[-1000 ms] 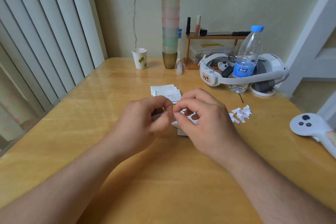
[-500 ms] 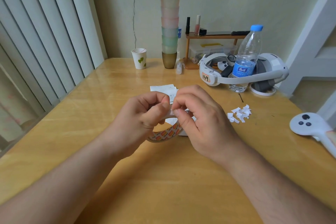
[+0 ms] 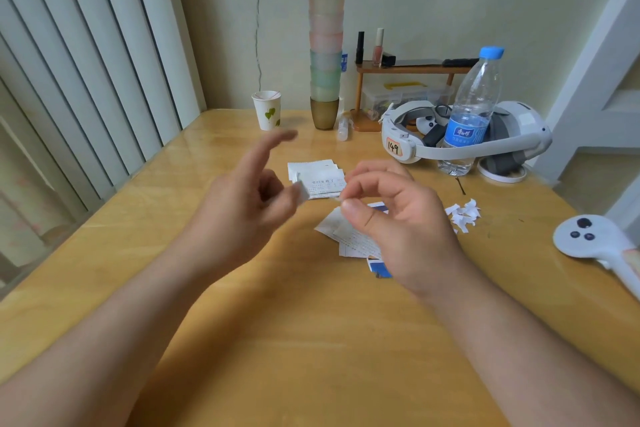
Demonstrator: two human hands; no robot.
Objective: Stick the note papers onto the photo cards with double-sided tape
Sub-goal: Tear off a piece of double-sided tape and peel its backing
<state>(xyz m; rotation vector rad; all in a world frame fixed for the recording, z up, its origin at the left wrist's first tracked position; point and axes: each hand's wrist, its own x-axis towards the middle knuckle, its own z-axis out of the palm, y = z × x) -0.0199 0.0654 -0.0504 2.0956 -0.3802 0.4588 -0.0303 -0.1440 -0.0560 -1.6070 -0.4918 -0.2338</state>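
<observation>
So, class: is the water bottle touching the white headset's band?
Cannot tell. In the head view the water bottle stands inside the loop of the headset, whose band crosses in front of it; no gap or contact shows plainly.

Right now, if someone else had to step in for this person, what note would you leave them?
Left hand: raised, a small white tape piece on its thumb.
Right hand: thumb and forefinger pinched together; what they hold is too small to tell.
Note papers lie stacked beyond the hands; more paper and a blue-edged photo card sit under the right hand. Peeled scraps to the right.
Left: stick tape, join note to card.
</observation>
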